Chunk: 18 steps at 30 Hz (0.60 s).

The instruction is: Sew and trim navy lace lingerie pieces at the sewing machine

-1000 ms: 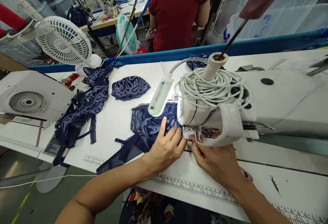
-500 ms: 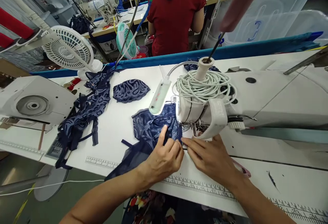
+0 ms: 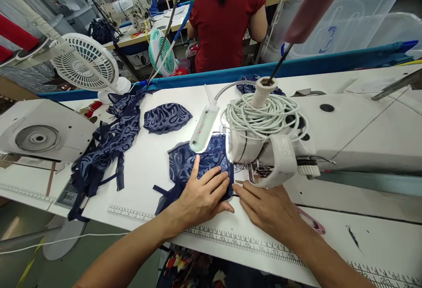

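Note:
Navy lace fabric [image 3: 184, 158] lies on the white table, its right edge beside the needle area of a sewing machine [image 3: 260, 165]. My left hand [image 3: 204, 193] rests flat on the lace with its fingers spread and thumb out to the right. Stretched fingers of my right hand [image 3: 268, 206] lie on the machine bed, their tips at the lace's right edge; no grip on it shows. Under the right wrist a pink-handled tool [image 3: 311, 221] is partly covered. A clear lamp-like holder [image 3: 204, 129] hangs over the lace.
A separate lace piece [image 3: 167, 118] lies behind, with a heap of navy lace and straps [image 3: 112, 143] to the left. A white fan [image 3: 85, 61] and another machine [image 3: 42, 129] stand at left. Coiled pale cord [image 3: 263, 116] sits on my machine. A person in red [image 3: 227, 24] sits beyond.
My left hand has opened from curled fingers with one pointing to lying flat and spread on the lace. The sheer navy part has shifted under it. The right hand has barely moved.

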Each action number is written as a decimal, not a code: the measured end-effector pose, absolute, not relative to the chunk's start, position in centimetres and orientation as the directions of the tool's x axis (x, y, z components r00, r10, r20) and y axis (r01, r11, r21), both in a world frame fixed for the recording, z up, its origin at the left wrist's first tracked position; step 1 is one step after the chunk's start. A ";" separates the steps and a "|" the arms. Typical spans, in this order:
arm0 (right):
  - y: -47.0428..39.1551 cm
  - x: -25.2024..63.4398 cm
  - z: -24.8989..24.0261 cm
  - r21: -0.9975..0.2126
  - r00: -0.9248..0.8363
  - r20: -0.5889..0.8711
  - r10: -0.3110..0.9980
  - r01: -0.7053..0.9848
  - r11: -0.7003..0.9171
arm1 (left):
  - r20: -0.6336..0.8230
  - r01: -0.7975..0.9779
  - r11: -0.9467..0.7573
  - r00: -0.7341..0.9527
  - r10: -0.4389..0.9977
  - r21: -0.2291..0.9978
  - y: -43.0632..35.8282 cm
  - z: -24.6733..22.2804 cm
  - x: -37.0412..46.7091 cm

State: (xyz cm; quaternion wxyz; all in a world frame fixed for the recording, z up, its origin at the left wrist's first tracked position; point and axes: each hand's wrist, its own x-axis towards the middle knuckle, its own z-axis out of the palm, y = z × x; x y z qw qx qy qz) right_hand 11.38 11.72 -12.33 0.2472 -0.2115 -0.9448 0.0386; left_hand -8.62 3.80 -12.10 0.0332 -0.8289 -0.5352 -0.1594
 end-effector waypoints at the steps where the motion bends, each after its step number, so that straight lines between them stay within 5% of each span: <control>1: 11.7 11.4 -12.4 -0.179 -0.789 0.450 0.419 0.381 0.907 | 0.309 0.898 -0.426 0.376 0.874 0.111 3.8 -12.2 -8.5; 18: 12.1 11.7 -12.7 -0.099 -0.782 0.408 0.472 0.476 0.874 | 0.374 0.925 -0.380 0.351 0.859 0.004 4.8 -12.7 -7.4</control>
